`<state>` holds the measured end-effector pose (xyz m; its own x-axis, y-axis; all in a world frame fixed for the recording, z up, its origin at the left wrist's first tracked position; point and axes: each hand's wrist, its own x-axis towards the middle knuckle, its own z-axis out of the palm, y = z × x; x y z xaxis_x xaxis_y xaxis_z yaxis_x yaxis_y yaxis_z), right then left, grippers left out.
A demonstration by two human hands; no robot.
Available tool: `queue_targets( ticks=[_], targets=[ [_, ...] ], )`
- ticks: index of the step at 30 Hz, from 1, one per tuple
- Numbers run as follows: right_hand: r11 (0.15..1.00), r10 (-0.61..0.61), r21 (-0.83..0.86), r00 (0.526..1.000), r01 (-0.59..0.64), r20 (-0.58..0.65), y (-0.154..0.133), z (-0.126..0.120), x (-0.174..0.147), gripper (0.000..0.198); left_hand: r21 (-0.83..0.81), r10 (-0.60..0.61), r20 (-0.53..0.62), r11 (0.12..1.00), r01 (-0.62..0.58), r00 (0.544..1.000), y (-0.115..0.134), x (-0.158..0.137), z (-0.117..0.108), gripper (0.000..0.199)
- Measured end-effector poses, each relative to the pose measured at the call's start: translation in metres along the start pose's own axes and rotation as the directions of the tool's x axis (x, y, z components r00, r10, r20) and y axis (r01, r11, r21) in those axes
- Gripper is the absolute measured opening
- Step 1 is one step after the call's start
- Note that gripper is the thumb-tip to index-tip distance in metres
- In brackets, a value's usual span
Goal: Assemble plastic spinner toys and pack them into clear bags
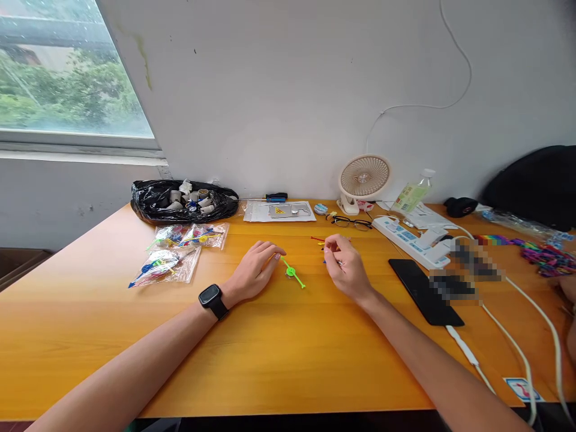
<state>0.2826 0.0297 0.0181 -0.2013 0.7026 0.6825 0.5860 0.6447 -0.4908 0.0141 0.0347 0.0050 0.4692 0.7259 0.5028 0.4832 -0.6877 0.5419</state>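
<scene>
A bright green plastic stick with a round hub [291,272] is at the middle of the table, slanting down to the right. The thumb and index fingertip of my left hand [255,270] close at its upper end. My right hand [345,265] is to the right of the stick, fingers curled and thumb pressed to them in a pinch. Whatever is in that pinch, if anything, is too small to make out. Small red, yellow and blue pieces lie just behind and beside my right hand, including a red stick [317,238]; my fingers partly cover them.
Clear bags of coloured parts [168,265] lie at left, before a black plastic bag [184,201]. Behind are papers [256,212], glasses [348,222] and a fan [364,177]. At right are a power strip [411,241], a black phone [423,291], cables and another person's hand.
</scene>
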Motion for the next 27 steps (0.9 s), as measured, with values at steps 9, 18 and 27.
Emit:
queue_targets(
  ticks=[9, 18, 27],
  targets=[
    [0.991, 0.128, 0.053, 0.991, -0.127, -0.031, -0.002, -0.006, -0.001, 0.053, -0.004, -0.029, -0.037, 1.0, 0.029, 0.999, 0.0, 0.0, -0.001, 0.024],
    [0.99, 0.139, -0.004, 0.984, -0.139, 0.113, -0.004, 0.002, -0.003, 0.037, 0.108, 0.15, 0.168, 0.98, -0.169, 0.974, 0.007, -0.002, 0.003, 0.028],
    [0.776, 0.444, 0.286, 0.808, -0.563, 0.387, 0.004, 0.01, -0.001, 0.045, 0.236, 0.124, 0.171, 0.958, -0.163, 0.977, 0.006, -0.001, 0.006, 0.025]
  ],
)
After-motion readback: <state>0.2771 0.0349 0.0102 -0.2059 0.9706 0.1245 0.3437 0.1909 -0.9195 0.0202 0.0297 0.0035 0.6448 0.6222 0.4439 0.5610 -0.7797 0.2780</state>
